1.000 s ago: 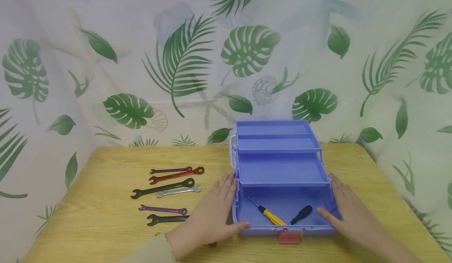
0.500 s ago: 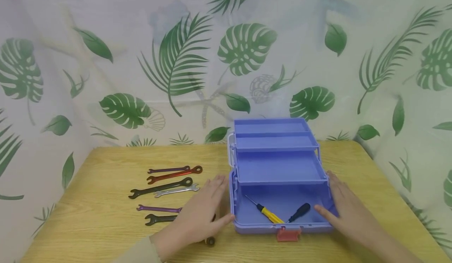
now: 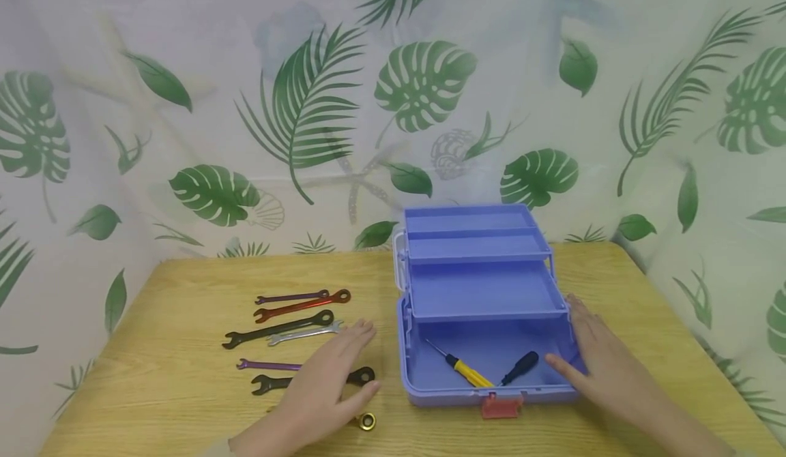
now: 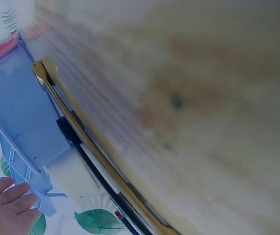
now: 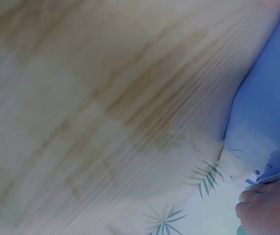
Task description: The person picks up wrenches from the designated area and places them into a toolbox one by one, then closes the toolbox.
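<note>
A blue toolbox [image 3: 485,293] stands with its stepped trays unfolded and its pink latch [image 3: 501,406] hanging down in front. In its bottom lie a yellow-handled screwdriver [image 3: 469,371] and a dark-handled screwdriver [image 3: 522,367]. The right hand [image 3: 604,365] rests against the box's right side, fingers extended and thumb over the rim. Left of the box, the left hand [image 3: 325,389] hovers with straight fingers, holding nothing. It partly covers a black wrench [image 3: 267,384], a purple wrench [image 3: 270,365] and a gold wrench [image 3: 367,421]; the left wrist view shows the gold wrench [image 4: 96,152] lengthwise.
Further back on the wooden table [image 3: 184,320] lie a silver wrench [image 3: 301,335], a longer black wrench [image 3: 276,328], a red wrench [image 3: 301,305] and a small dark purple wrench [image 3: 291,298]. A leaf-patterned curtain [image 3: 344,239] hangs behind the table.
The left hand has let go of the toolbox's left side and moved left over the wrenches. The right hand stays at the box's right side.
</note>
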The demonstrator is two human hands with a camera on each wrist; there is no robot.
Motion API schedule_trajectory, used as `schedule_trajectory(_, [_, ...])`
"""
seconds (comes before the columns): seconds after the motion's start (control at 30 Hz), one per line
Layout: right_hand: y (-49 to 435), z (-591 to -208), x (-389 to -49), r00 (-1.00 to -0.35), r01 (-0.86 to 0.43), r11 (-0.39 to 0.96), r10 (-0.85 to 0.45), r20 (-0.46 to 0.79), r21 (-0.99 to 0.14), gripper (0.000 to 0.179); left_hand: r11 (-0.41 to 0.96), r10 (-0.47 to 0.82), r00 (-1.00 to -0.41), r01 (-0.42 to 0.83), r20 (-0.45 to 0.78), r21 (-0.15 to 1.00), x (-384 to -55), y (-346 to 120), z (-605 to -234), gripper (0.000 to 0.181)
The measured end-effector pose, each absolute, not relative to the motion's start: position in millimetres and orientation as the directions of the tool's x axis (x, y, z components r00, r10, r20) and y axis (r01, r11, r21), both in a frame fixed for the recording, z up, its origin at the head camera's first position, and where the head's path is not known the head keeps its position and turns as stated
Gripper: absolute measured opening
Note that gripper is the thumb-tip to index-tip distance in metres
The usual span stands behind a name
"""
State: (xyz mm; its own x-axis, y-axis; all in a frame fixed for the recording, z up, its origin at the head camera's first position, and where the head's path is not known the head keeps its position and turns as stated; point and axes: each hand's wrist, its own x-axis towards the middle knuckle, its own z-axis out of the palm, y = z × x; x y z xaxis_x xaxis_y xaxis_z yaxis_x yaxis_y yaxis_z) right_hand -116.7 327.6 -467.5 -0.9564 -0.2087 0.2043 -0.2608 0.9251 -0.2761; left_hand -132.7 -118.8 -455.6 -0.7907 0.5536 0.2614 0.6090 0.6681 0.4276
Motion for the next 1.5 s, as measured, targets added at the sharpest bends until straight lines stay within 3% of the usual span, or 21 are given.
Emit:
schedule_trajectory(0.5, [328,-466,-116,-0.954,-0.268,0.926,-0.216,0.21,-0.264,0.099,0.615,0.382,-0.904,0.404,0.193,0.677,-114,-141,-461,0.055])
schedule_trajectory(0.83, [330,-466,-119,-0.943,-0.286,0.926,-0.228,0.241,-0.245,0.099,0.488,0.305,-0.903,0.42,0.302,0.765,-111,-155,-466,0.04])
schedule_trajectory(1.1, [329,-465,-119,-0.948,-0.279,0.925,-0.223,0.227,-0.258,0.099,0.414,0.272,-0.951,0.256,0.15,0.873,-115,-164,-467,0.028])
schedule_trajectory(1.5, [326,-463,-117,-0.966,-0.237,0.928,-0.194,0.169,-0.287,0.1,0.428,0.352,-0.936,0.159,-0.003,0.89,-117,-177,-471,0.019])
